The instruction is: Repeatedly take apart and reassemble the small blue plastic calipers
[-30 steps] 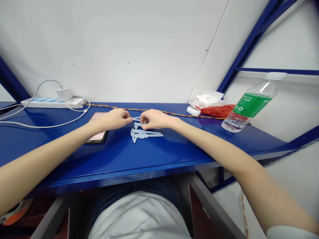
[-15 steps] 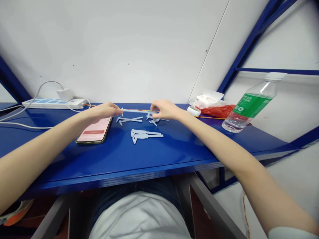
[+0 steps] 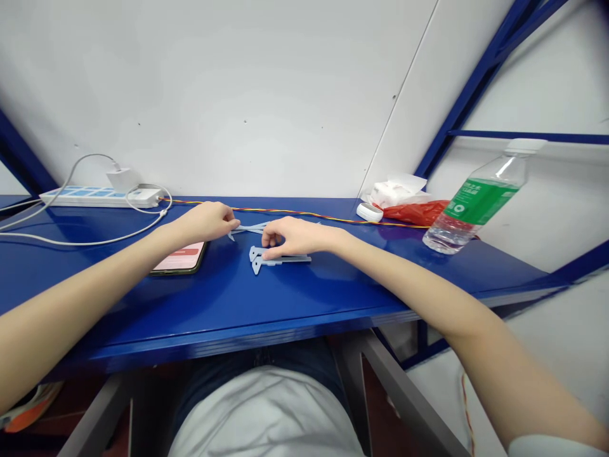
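Observation:
My left hand (image 3: pixel 212 220) is closed in a pinch at the jaw end of the light-grey plastic vernier calipers (image 3: pixel 254 226) that lie crossed behind the front pair. Its fingertips cover part of one. My right hand (image 3: pixel 302 235) reaches over the front pair, thumb and curled fingers closing around the sliding part of the upper caliper (image 3: pixel 255 251). Beside it lies the lower caliper (image 3: pixel 258 263), nearly parallel, jaws to the left. Behind my right hand other calipers are mostly hidden; only a thin tip shows.
A phone (image 3: pixel 183 259) lies partly under my left forearm. A white power strip (image 3: pixel 104 198) with a charger and cable is at the back left. A red-yellow wire (image 3: pixel 295 212) runs along the wall. At right are a small white device (image 3: pixel 370 212), a red bag (image 3: pixel 413 212) and a bottle (image 3: pixel 476 203).
Both hands have come nearer. The caliper stretched between them has been lowered to the rear calipers, and my right hand has let go of its end and moved to the front pair.

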Available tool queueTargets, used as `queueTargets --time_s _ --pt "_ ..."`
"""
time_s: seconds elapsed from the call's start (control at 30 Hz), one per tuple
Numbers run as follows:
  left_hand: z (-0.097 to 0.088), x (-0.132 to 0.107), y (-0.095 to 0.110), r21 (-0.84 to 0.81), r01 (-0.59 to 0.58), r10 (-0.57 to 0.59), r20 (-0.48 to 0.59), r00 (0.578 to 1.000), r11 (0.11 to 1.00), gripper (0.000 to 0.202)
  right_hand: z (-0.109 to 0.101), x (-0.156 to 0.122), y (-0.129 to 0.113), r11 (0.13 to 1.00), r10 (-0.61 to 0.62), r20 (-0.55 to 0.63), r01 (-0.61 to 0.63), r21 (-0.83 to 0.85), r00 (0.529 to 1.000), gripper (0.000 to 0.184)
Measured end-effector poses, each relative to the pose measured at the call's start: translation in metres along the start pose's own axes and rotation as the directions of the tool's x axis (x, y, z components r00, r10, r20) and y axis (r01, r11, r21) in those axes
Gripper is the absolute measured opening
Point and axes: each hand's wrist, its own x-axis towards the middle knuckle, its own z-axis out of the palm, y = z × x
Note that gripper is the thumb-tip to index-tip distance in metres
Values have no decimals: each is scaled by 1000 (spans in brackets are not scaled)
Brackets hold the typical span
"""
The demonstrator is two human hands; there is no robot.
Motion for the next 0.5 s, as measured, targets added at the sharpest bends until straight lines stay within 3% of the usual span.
queueTargets --time_s 0.27,0.5 --pt "0 -10 19 -25 -9 11 107 994 1000 34 -1 1 -4 975 220 -2 -220 43 975 15" --pt "-1 -12 22 9 2 -3 99 995 1000 34 -1 2 1 962 238 -111 -250 -112 965 13"
